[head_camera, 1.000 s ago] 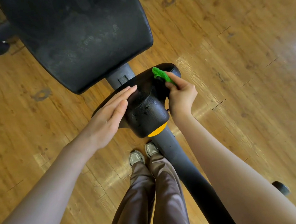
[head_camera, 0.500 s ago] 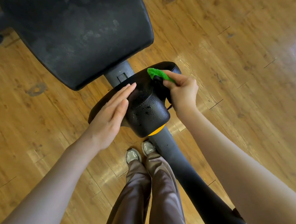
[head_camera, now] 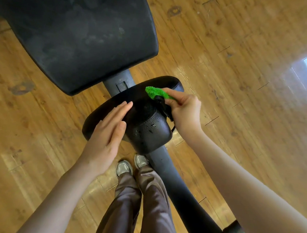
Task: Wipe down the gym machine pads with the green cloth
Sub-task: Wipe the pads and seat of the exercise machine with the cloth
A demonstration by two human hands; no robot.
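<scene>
A small black roller pad sits on a dark frame tube at the centre of the view, its surface scuffed and speckled. My right hand pinches the green cloth and holds it against the pad's far right side. Most of the cloth is hidden under my fingers. My left hand lies flat with straight fingers on the pad's left side. Above it a large black seat pad fills the upper left.
The dark frame tube runs from under the roller pad down to the lower right, ending by a black end cap. My legs and two shoes stand just below the pad. Glossy wooden floor surrounds the machine.
The cloth in my right hand has slid a little leftward across the roller pad. My left hand has stayed flat on the pad. The view has shifted slightly.
</scene>
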